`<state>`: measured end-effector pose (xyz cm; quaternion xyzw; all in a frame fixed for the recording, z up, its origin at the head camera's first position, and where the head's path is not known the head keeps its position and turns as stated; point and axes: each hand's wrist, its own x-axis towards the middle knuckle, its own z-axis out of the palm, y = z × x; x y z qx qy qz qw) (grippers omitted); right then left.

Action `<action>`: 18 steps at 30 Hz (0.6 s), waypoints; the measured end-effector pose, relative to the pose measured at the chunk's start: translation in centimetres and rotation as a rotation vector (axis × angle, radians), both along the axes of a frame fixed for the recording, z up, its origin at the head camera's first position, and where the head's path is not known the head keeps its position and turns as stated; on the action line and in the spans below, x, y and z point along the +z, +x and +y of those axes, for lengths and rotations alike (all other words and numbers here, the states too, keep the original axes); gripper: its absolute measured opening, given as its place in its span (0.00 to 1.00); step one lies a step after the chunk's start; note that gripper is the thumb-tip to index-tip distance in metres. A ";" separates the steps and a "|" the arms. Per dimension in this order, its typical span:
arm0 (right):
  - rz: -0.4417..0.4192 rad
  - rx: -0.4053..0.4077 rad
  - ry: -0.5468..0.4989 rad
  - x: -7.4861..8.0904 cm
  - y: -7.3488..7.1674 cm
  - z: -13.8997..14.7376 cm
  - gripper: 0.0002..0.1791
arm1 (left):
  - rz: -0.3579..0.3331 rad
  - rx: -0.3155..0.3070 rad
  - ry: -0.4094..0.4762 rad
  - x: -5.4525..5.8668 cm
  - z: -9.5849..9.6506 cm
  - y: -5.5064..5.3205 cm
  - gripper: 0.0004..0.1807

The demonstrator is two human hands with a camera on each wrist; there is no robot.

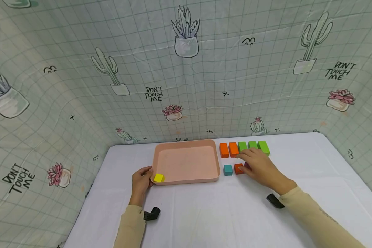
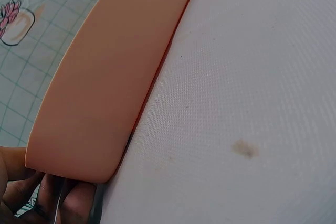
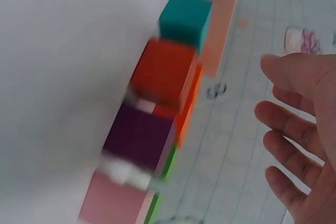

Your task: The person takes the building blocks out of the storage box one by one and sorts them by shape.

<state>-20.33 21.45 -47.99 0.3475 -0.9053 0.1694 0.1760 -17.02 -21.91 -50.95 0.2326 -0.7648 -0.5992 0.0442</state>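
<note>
My left hand (image 1: 141,181) grips the front left corner of a shallow pink tray (image 1: 186,180). In the left wrist view its fingers (image 2: 79,203) curl at the underside of the tray's corner. A yellow block (image 1: 158,178) lies inside that same corner. My right hand (image 1: 260,168) hovers with spread, slightly bent fingers over the blocks right of the tray, holding nothing. Below it runs a row of a teal cube (image 3: 184,22), a red cube (image 3: 165,72), a purple cube (image 3: 139,137) and a pink cube (image 3: 115,198). From the head, the hand hides the pink one.
Behind the cubes stand two orange blocks (image 1: 224,150) and three green blocks (image 1: 263,147), partly covered by the right hand. A white cloth (image 1: 198,213) covers the table. Patterned fabric (image 1: 204,79) hangs behind and at both sides.
</note>
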 end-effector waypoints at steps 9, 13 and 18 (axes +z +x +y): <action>0.045 0.187 -0.006 -0.4 -0.4 -6.6 0.22 | -0.003 -0.001 -0.006 -0.1 -0.2 -0.1 0.18; 0.011 0.219 0.045 -0.4 -0.7 -9.1 0.20 | -0.013 0.004 0.002 -0.2 -0.2 -0.2 0.18; -0.023 0.258 0.085 -0.6 -1.1 -11.8 0.20 | -0.010 0.005 0.010 0.0 -0.2 -0.3 0.17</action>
